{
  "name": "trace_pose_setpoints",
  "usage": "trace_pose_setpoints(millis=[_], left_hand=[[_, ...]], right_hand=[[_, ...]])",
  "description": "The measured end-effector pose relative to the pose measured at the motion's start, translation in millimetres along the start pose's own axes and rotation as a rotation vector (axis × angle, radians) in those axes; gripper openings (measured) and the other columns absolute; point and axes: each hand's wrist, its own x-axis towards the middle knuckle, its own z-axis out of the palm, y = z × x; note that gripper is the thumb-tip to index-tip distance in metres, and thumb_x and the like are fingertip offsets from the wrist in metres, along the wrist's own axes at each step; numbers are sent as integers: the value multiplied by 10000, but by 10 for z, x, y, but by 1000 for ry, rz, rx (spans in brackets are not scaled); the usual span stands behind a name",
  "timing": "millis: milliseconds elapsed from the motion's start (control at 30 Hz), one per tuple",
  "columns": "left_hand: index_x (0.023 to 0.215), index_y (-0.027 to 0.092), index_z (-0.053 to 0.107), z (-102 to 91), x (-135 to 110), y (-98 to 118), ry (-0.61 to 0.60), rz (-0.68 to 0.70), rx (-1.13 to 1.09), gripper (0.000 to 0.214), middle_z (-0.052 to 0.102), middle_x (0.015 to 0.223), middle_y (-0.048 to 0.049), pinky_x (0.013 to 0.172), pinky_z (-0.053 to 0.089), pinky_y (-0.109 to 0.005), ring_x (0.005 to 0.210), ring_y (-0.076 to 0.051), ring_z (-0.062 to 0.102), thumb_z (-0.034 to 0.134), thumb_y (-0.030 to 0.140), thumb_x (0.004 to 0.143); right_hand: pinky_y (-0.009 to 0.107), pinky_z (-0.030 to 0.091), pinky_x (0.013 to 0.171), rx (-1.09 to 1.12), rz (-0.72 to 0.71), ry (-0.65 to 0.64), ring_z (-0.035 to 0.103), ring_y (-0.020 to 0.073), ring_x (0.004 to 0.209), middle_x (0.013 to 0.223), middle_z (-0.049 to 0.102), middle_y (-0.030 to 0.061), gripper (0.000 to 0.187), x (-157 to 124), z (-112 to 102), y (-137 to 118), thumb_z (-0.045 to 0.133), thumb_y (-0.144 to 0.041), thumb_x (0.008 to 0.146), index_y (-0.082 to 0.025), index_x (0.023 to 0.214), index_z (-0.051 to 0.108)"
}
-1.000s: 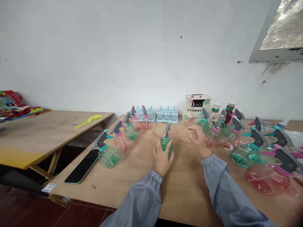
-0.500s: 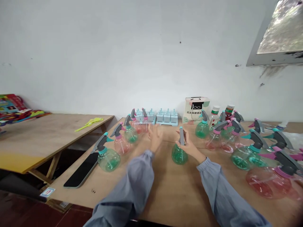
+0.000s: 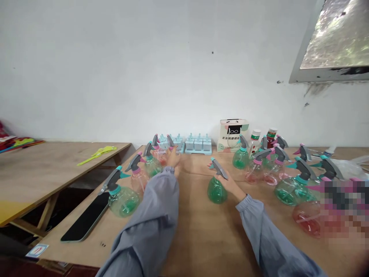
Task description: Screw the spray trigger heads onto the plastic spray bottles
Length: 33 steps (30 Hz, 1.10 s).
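Note:
My right hand [image 3: 230, 184] is closed around the neck of a small green spray bottle [image 3: 216, 191] with a grey trigger head, which stands on the wooden table [image 3: 201, 234] in the middle. My left hand [image 3: 174, 158] is stretched far forward, fingers extended, at a pink spray bottle [image 3: 170, 143] in the back of the left row; its body is hidden behind the hand. To the left of that arm stand a green bottle [image 3: 122, 198], a pink one [image 3: 137, 175] and another green one [image 3: 151, 163].
Several more green and pink spray bottles [image 3: 291, 184] crowd the right side. Light-blue ice moulds [image 3: 198, 144], a small carton [image 3: 232, 135] and two jars stand at the wall. A black phone [image 3: 86, 221] lies near the left edge. A second table [image 3: 43, 169] is on the left.
My left hand let go of the green bottle and reached forward-left to the pink bottle at the back. My right hand took the green bottle and holds it slightly further right.

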Motion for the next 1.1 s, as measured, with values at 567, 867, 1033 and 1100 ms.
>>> trace_pose_setpoints(millis=[567, 867, 1033, 1100], left_hand=[[1326, 230, 581, 260, -1449, -117, 115, 368, 116, 430, 426, 1469, -171, 1071, 442, -480, 1335, -315, 478, 565, 321, 907], [1370, 248, 543, 191, -1597, -24, 14, 402, 66, 482, 430, 1473, -149, 1085, 443, -458, 1368, -298, 456, 583, 312, 894], [1363, 270, 550, 219, -1604, 36, 10, 369, 70, 474, 447, 1464, -122, 1104, 426, -473, 1373, -292, 441, 582, 295, 891], [1363, 270, 551, 229, -1608, 50, -5, 378, 65, 473, 449, 1459, -121, 1109, 422, -474, 1368, -290, 444, 581, 296, 891]], right_hand=[[429, 562, 855, 272, 102, -68, 718, 289, 923, 834, 760, 94, 503, 50, -152, -256, 537, -670, 805, -204, 883, 710], [435, 531, 909, 209, 88, -41, 695, 281, 967, 850, 759, 88, 551, 50, -66, -290, 494, -706, 816, -223, 945, 725], [417, 523, 903, 158, 93, 29, 686, 276, 969, 830, 761, 74, 544, 68, -50, -253, 498, -718, 810, -234, 926, 719], [410, 535, 862, 185, 105, 61, 694, 281, 931, 815, 758, 85, 578, 71, -49, -246, 473, -745, 803, -226, 882, 715]])
